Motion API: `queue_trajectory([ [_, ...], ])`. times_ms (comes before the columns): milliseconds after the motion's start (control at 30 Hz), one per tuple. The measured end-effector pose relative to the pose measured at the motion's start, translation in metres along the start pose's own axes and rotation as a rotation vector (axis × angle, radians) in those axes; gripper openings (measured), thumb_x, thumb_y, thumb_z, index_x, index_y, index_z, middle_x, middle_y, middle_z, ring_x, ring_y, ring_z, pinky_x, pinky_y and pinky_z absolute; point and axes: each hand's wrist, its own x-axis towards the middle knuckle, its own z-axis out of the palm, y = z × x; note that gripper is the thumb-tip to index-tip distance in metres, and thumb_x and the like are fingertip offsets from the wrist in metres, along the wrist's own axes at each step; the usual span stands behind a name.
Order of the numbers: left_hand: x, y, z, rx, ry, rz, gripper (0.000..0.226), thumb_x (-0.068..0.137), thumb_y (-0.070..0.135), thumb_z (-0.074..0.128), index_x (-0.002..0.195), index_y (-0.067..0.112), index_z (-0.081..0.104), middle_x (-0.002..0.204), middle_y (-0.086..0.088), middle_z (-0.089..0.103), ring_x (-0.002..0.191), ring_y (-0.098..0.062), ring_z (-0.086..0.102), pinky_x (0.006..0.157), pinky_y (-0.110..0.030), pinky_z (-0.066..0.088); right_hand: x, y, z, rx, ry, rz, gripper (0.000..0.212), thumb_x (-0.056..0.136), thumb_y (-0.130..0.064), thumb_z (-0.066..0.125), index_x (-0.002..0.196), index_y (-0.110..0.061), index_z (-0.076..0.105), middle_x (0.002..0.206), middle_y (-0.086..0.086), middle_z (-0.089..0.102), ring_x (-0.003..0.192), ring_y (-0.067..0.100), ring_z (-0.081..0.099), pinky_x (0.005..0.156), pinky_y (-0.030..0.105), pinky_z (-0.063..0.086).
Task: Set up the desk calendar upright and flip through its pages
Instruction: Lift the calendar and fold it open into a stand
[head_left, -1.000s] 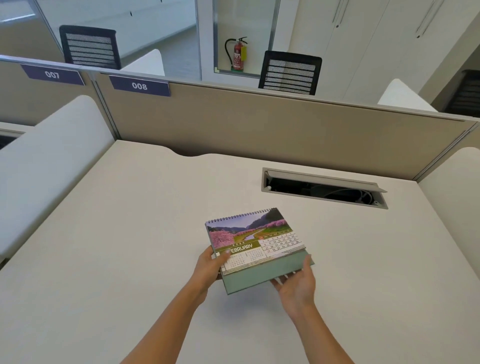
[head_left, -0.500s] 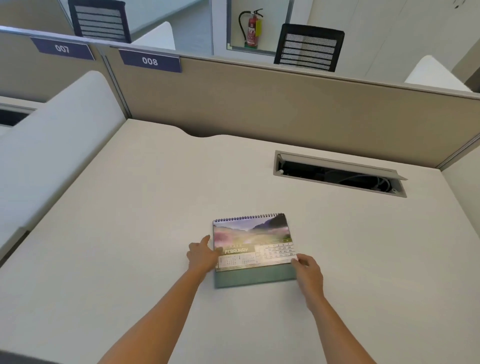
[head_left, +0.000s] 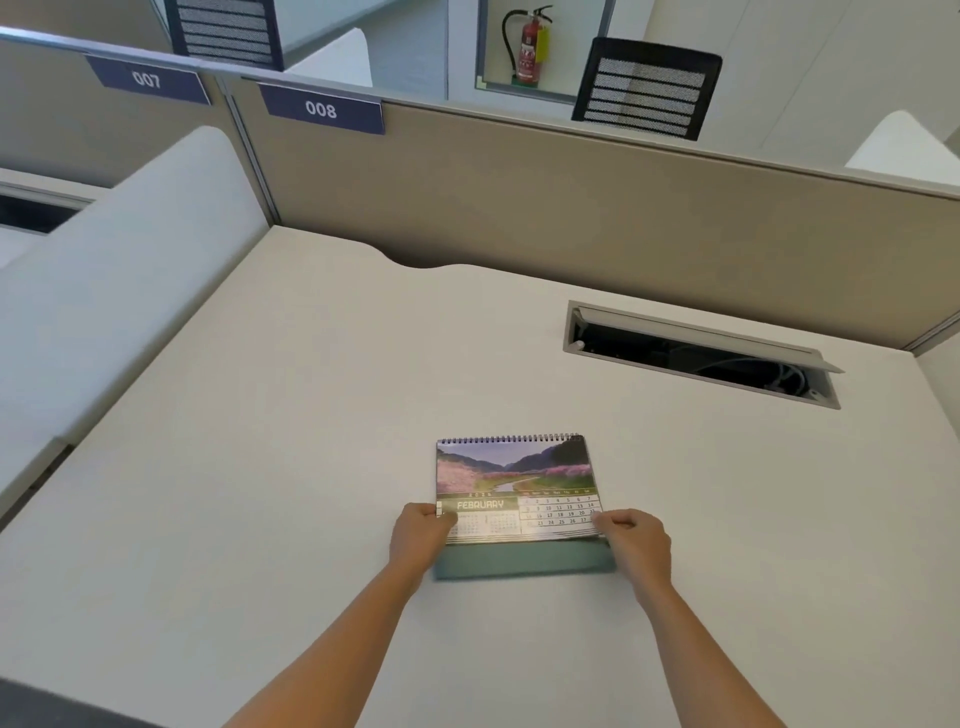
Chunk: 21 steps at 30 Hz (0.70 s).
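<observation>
Calendar (head_left: 517, 486) (February showing) pinched at its lower corners by left hand (head_left: 420, 535) and right hand (head_left: 635, 538).

Your left hand (head_left: 422, 535) and right hand (head_left: 635, 538) reached forward on bare, outstretched forearms, level with each other, fingers curled and pinching, knuckles up, well apart.

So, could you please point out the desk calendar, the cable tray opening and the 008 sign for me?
desk calendar (head_left: 514, 470), head view, on the landscape photo of the February page.
cable tray opening (head_left: 691, 358), head view, on its dark inside.
008 sign (head_left: 322, 109), head view, on the numerals.
</observation>
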Motion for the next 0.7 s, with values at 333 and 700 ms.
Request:
queue_trajectory([
  [333,0.003,-0.006,0.004,-0.046,-0.001,-0.036,0.036,0.085,0.032,0.069,0.11,0.013,0.052,0.096,0.003,0.06,0.094,-0.019,0.058,0.079,-0.029,0.041,-0.001,-0.014,0.02,-0.274,0.03,-0.002,0.053,0.071,-0.027,0.082,0.116,-0.011,0.059,0.116,0.009,0.062,0.1,0.029,0.062,0.077,0.033,0.046],
  [700,0.008,-0.002,0.003,0.01,0.066,0.101,0.044,0.082,0.044,0.07,0.107,0.019,0.044,0.096,0.001,0.067,0.086,-0.019,0.064,0.071,-0.031,0.049,0.001,-0.024,0.005,-0.084,-0.471,0.086,0.027,0.069,-0.013,0.087,0.09,-0.014,0.07,0.104,0.007,0.074,0.087,0.016,0.068,0.077,0.026,0.052],
])
